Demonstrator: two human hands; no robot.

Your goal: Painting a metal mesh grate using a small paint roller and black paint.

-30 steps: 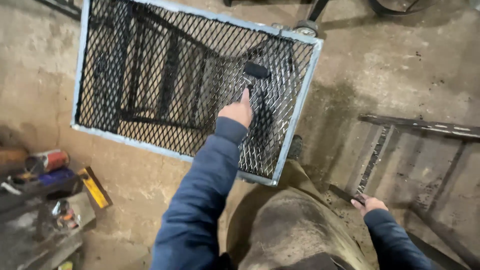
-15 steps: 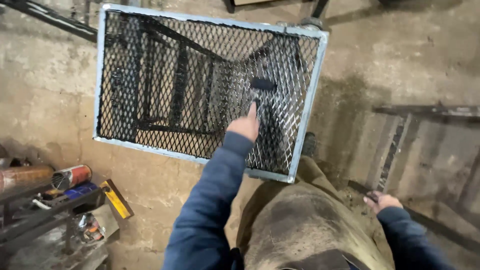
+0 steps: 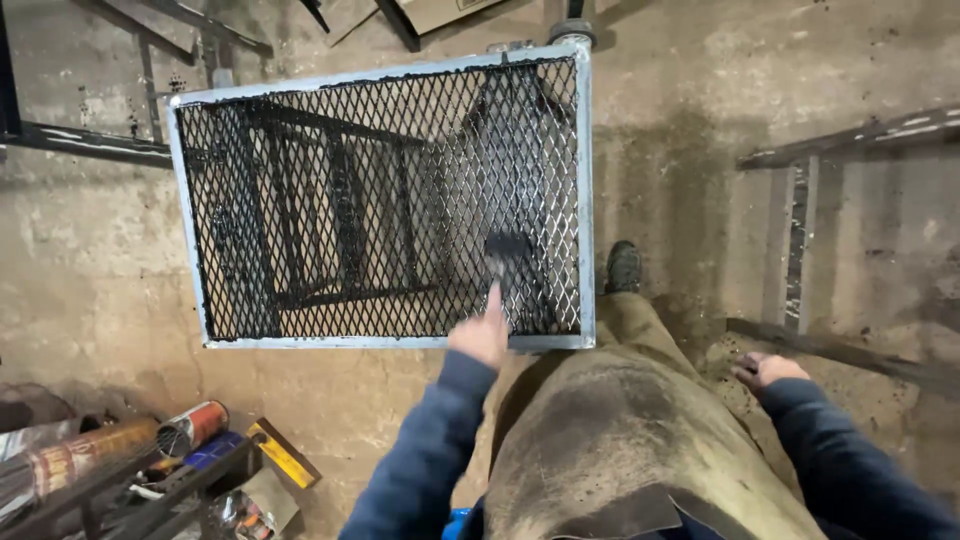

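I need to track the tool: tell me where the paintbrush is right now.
In the head view, the paintbrush sits in the left hand, bristles on the mesh panel near its lower right corner.

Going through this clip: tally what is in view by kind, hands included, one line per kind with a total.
Hands: 2, left hand holding the brush, right hand by the metal frame
Paintbrush: 1
Mesh-topped cart: 1
Spray cans: 2 seen clearly
Boot: 1
Total: 8
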